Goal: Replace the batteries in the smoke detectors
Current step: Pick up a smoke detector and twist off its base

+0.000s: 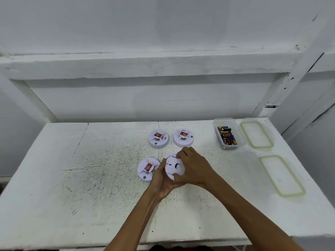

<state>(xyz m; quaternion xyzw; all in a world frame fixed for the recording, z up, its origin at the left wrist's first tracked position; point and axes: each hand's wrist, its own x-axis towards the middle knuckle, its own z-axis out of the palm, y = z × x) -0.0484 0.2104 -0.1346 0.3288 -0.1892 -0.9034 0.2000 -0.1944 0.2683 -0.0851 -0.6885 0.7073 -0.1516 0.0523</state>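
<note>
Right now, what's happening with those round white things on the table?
A person is holding one smoke detector back side up, left grip under its edge, right grip clasping it from the other side. Three other detectors sit on the table, and a tub of batteries stands open at the right.

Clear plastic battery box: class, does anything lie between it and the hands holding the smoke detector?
Nothing visible does. The white table lies bare between the right hand, gripping the upturned white round smoke detector, and the clear plastic battery box. The rear right detector sits left of that line.
</note>
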